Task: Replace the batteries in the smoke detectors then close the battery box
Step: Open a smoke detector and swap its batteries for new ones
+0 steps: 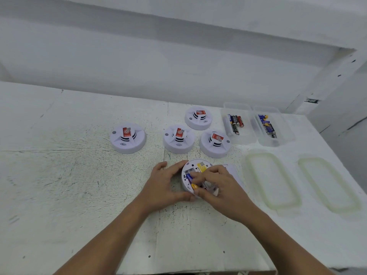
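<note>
Battery swap underway: your left hand point(166, 183) grips the flipped detector point(195, 163), right hand point(218, 187) pinches a blue batt point(188, 177) in its bay. Next: seat it w/ polarity right.

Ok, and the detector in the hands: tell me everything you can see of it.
The detector is a round white plastic disc lying underside up on the table, nearest the person. Its back is open: a yellow label and a blue battery with a yellow end show inside. The left hand grips its left rim; the right hand covers its right half, finger and thumb pinching the battery. Whether the battery is seated cannot be told.
</note>
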### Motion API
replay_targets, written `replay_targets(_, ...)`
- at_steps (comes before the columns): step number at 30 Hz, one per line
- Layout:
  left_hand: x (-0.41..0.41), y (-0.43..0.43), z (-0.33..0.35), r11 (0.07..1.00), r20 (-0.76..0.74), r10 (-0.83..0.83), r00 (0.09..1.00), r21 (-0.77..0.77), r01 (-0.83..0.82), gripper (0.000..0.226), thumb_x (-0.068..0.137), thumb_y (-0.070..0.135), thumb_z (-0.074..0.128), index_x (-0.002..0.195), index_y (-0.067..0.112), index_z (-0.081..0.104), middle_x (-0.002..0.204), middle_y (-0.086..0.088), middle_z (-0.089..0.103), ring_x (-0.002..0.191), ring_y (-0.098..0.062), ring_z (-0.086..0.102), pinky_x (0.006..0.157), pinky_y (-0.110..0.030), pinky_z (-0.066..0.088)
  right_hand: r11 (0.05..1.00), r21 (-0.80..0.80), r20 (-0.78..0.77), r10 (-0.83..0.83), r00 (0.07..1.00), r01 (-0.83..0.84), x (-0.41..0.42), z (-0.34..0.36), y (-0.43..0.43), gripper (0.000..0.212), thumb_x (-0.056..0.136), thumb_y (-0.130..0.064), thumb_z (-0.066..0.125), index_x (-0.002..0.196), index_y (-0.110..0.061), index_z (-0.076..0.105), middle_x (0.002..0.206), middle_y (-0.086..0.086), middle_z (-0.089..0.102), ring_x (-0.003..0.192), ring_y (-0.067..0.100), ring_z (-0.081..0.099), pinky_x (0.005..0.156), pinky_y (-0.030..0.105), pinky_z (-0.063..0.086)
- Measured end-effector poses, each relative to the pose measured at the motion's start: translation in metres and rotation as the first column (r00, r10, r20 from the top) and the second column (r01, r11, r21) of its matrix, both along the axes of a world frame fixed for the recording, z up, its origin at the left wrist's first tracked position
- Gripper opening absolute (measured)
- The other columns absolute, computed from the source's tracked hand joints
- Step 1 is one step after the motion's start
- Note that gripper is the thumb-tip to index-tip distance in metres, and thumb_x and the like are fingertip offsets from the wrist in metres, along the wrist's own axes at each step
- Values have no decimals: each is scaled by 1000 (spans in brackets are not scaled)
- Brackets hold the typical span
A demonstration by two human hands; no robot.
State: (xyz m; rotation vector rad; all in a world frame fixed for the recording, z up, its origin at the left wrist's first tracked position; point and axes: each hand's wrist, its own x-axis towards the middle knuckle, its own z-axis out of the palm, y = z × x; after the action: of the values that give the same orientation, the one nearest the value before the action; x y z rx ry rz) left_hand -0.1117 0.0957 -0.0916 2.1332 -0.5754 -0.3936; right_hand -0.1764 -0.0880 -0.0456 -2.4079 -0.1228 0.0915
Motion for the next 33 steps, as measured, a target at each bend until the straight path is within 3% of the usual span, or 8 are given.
replay_targets(4, 3, 1, -7, 1000, 2, -9, 1000, 8, 9, 93, 57, 62, 79, 134, 54, 27, 123, 43, 38, 134, -7, 14, 109, -25, 15, 998, 50, 2, 42, 999, -42, 5, -4, -7, 22, 86, -22, 68, 107, -29, 70, 115, -26, 61, 113, -6, 40, 87, 4, 35)
replay_targets(8, 5, 0, -14, 1000, 19, -10, 1000, 12, 10, 97, 55, 69, 74, 140, 48, 32, 132, 33, 46, 139, -14, 18, 112, -25, 13, 995, 82, 31, 52, 998, -55, 5, -8, -8, 24, 86, -17, 68, 107, -26, 72, 115, -30, 60, 110, -7, 41, 86, 1, 34)
replay_targets(12, 4, 0, -9, 1000, 28, 10, 1000, 21, -10, 93, 60, 54, 81, 135, 52, 27, 122, 42, 39, 132, -7, 12, 105, -22, 15, 996, 75, 55, 53, 997, -57, 6, -12, -9, 26, 86, -15, 67, 109, -26, 71, 107, -36, 60, 109, -6, 43, 86, 2, 35)
replay_targets(17, 4, -1, -9, 1000, 24, 12, 1000, 21, -12, 92, 58, 54, 81, 131, 56, 25, 117, 48, 35, 130, -6, 10, 105, -24, 18, 995, 88, 58, 38, 998, -43, 6, -16, -9, 27, 85, -12, 68, 108, -25, 72, 103, -50, 51, 110, -2, 44, 87, 1, 36)
replay_targets(20, 3, -1, -8, 1000, 28, 12, 1000, 20, -13, 92, 58, 54, 81, 130, 56, 24, 114, 49, 33, 128, -4, 10, 104, -24, 18, 997, 70, 76, 31, 997, -37, 6, -18, -10, 27, 85, -11, 68, 108, -25, 72, 95, -36, 57, 109, -8, 43, 86, -1, 34)
replay_targets(23, 4, -1, -7, 1000, 27, 11, 1000, 21, -11, 92, 57, 54, 80, 131, 55, 25, 115, 48, 34, 127, -3, 10, 104, -24, 18, 998, 53, 89, 32, 995, -37, 7, -21, -10, 27, 85, -12, 67, 107, -26, 72, 102, -23, 56, 108, -10, 42, 86, 0, 34)
replay_targets(29, 4, 0, -10, 1000, 46, 10, 999, 20, -10, 94, 53, 61, 81, 130, 58, 26, 116, 48, 36, 131, -8, 12, 104, -23, 16, 998, 37, 98, 51, 994, -55, 7, -21, -11, 24, 86, -14, 66, 108, -23, 72, 101, -24, 57, 108, -10, 41, 87, -1, 34)
replay_targets(33, 3, -2, -7, 1000, 39, 10, 999, 16, -11, 91, 51, 64, 80, 121, 64, 22, 113, 50, 36, 126, -1, 9, 105, -23, 15, 996, -15, 93, 88, 992, -87, 8, -25, -11, 24, 88, -20, 64, 110, -26, 71, 108, -25, 62, 109, -6, 40, 89, -1, 30)
